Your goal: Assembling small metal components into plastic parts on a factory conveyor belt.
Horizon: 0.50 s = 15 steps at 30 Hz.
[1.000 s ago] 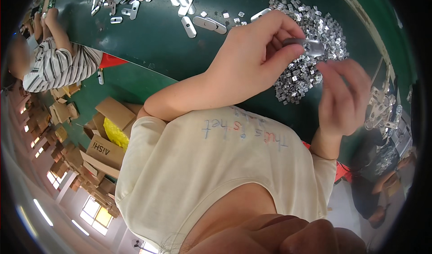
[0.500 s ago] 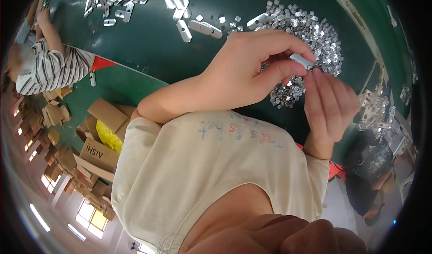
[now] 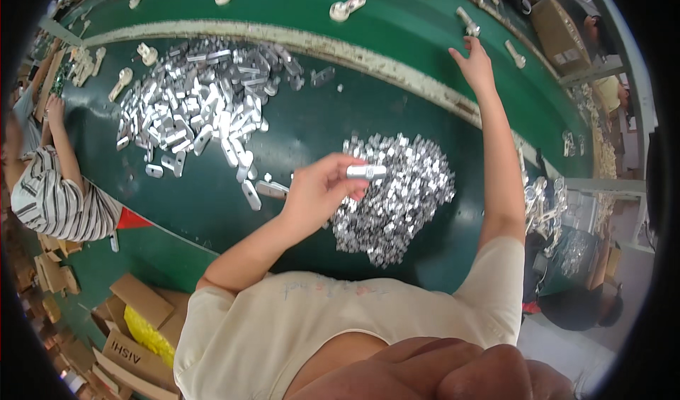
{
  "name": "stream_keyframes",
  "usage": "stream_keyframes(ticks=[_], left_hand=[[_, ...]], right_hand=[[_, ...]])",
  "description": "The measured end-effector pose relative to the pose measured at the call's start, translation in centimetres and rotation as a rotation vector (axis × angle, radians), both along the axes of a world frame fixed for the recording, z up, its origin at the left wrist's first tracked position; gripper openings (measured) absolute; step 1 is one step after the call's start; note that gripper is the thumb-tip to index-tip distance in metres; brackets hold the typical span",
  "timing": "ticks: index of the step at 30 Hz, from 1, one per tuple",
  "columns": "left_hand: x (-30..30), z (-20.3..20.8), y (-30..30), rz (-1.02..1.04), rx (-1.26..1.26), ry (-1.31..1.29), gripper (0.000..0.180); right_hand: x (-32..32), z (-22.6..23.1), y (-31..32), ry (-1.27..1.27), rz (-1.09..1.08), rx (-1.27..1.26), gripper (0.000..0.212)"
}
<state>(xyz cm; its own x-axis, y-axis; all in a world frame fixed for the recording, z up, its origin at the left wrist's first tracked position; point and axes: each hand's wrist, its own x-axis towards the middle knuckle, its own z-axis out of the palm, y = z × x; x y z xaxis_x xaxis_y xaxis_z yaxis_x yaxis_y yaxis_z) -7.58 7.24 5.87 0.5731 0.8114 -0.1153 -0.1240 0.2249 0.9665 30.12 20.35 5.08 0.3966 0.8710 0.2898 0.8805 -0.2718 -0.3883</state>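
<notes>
Between the thumb and fingers of my left hand (image 3: 320, 191) is a small oblong silver metal piece (image 3: 367, 172), held above the near side of a heap of tiny shiny metal bits (image 3: 404, 202). My right hand (image 3: 473, 64) is stretched far out over the green belt, thumb and fingers apart. Its fingertips are right at the near end of a cream-coloured part (image 3: 468, 22) with a rounded head; whether they touch it I cannot tell. Several loose oblong metal pieces (image 3: 251, 195) lie left of my left hand.
A large pile of oblong metal pieces (image 3: 205, 103) covers the left of the dark green table. A pale raised rail (image 3: 319, 42) divides it from the belt, where more cream parts (image 3: 347, 8) lie spread. A striped-shirted person (image 3: 57, 187) works at the left. An open carton (image 3: 134, 350) stands below.
My right hand has left the metal piece and reached far forward over the belt. My left hand keeps the piece, now further left in the picture. The view has tilted to show more belt.
</notes>
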Motion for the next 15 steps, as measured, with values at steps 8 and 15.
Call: stream_keyframes(ticks=[8,15], left_hand=[[0.5,-2.7,0.7,-0.082,-0.041,-0.010,0.024],[-0.2,-2.4,0.2,0.051,0.035,0.024,0.020]], right_hand=[[13.3,-5.7,9.1,-0.247,-0.177,-0.221,0.030],[-3.8,2.4,-2.6,1.094,0.524,0.268,0.019]])
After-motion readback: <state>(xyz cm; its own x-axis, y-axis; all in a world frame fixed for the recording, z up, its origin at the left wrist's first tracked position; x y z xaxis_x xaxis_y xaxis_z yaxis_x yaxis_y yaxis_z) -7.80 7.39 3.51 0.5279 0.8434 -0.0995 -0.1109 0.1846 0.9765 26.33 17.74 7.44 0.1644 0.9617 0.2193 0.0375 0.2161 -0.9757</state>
